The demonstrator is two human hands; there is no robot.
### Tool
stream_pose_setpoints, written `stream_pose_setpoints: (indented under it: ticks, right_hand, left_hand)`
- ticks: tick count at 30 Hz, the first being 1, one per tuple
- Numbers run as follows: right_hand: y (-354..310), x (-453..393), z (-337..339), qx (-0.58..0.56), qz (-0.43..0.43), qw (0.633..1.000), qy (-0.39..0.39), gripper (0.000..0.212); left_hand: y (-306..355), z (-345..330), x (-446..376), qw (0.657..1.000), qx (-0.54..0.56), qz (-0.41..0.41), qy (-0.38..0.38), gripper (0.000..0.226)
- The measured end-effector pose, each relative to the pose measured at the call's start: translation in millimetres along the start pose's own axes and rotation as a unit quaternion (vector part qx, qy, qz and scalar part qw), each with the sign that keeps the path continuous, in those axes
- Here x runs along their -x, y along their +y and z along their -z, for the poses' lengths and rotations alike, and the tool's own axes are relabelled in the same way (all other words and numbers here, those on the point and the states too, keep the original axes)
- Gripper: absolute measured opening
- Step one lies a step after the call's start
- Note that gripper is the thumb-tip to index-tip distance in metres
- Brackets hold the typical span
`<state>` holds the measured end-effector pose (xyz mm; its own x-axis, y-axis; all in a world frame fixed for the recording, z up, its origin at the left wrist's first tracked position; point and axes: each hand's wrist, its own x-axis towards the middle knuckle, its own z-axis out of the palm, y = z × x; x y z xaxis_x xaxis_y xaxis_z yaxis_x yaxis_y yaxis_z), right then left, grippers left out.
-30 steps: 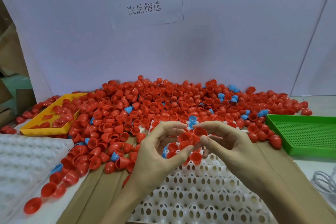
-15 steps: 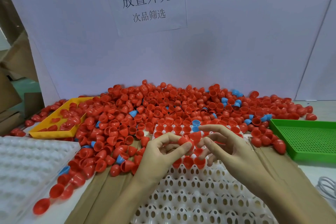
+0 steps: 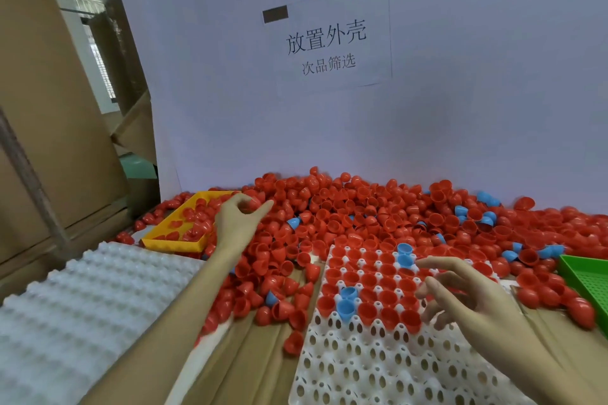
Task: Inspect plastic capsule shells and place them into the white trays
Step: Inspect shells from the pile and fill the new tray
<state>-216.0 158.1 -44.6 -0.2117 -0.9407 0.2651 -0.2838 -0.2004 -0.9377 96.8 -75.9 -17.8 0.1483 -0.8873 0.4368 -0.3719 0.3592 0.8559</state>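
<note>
A big heap of red capsule shells (image 3: pixel 362 207), with a few blue ones mixed in, covers the back of the table. In front lies a white holed tray (image 3: pixel 362 365); its far rows hold red shells (image 3: pixel 368 279) and three blue shells (image 3: pixel 347 302). My left hand (image 3: pixel 240 223) is stretched out to the right rim of the yellow tray (image 3: pixel 171 241); thumb and forefinger curl together and a red shell (image 3: pixel 255 204) shows between them. My right hand (image 3: pixel 467 302) hovers over the white tray's right side with fingers loosely spread, holding nothing.
A second white tray (image 3: pixel 82 306), bumpy side up, lies at the near left. A green mesh tray (image 3: pixel 585 276) sits at the right edge. Cardboard boxes (image 3: pixel 49 108) stand at the left. A white backboard with a paper sign (image 3: pixel 329 39) closes off the back.
My hands have parted. The left hand swung out to the yellow tray with a red shell. The right hand opened and stayed over the white tray. The view turned left and up.
</note>
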Motion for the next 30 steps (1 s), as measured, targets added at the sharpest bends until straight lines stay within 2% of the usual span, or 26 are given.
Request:
stream_pose_setpoints:
  ticks: [2,4,6,7,9,11,14,16,20,24,27,30]
  right_hand:
    - [-0.8,-0.2,-0.2,0.007,0.000,1.000,-0.001,0.023]
    - [-1.2,-0.5,-0.5,0.010,-0.001,1.000,-0.002,0.022]
    - [-1.0,-1.3,-0.5,0.009,-0.002,1.000,-0.005,0.022]
    - [-1.0,-1.7,-0.3,0.008,-0.002,1.000,-0.006,0.022]
    - [-1.3,-2.7,-0.5,0.011,0.000,1.000,-0.008,0.021]
    - [-1.3,-2.7,-0.6,0.019,0.003,1.000,-0.013,0.021]
    - [1.1,-2.3,-2.0,0.032,0.002,0.999,-0.028,0.020]
    - [3.5,-2.2,-2.9,0.036,-0.001,0.999,-0.032,0.020]
    - [5.6,-2.3,-2.4,0.042,-0.003,0.999,-0.033,0.019]
    - [3.2,-2.4,-2.0,0.036,0.006,0.999,-0.023,0.020]
    - [0.8,-1.6,-1.2,0.005,-0.001,1.000,-0.027,0.021]
    - [-5.8,0.3,-2.1,-0.068,-0.021,0.997,-0.023,0.025]
  left_hand:
    - [-13.3,22.1,-41.5,0.994,-0.105,-0.005,0.029,0.035]
    - [-28.8,39.7,-71.6,0.969,-0.246,0.016,-0.028,0.060]
    - [-39.8,48.3,-85.5,0.942,-0.329,0.034,-0.058,0.067]
    - [-42.2,48.5,-87.2,0.939,-0.340,0.021,-0.049,0.060]
    - [-41.8,43.3,-82.0,0.939,-0.339,-0.056,-0.019,0.040]
    - [-40.5,33.3,-71.1,0.932,-0.334,-0.131,-0.043,0.027]
    - [-44.1,17.7,-59.5,0.912,-0.362,-0.143,-0.132,0.022]
    - [-47.8,11.4,-58.6,0.911,-0.368,-0.132,-0.133,0.019]
    - [-38.9,5.5,-56.4,0.934,-0.318,-0.146,-0.073,0.021]
    - [7.1,-10.4,-28.2,0.966,-0.172,-0.186,-0.044,0.021]
    - [46.3,-26.9,25.1,0.979,0.012,-0.147,-0.141,0.024]
    - [67.7,-44.6,89.6,0.945,0.168,-0.099,-0.261,0.026]
